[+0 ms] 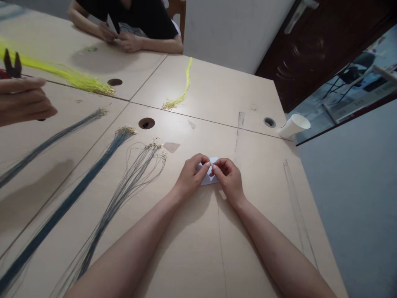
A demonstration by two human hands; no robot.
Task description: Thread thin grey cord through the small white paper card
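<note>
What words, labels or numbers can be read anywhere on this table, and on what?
None can be read.
Clear ruler: its scale marks are too small and faint to read.
White paper under the two hands: no print shows.
White paper cup: plain, no label visible.

1. The table [192, 248] is pale wood laminate, smooth and matt.
2. The white slip [207, 178] under the hands looks like thin matt paper.
3. The dark cords [124, 194] toward the table's left edge look like smooth thread with small shiny metal ends.
4. The cup [294, 126] at the right edge is matt white paper.
</note>
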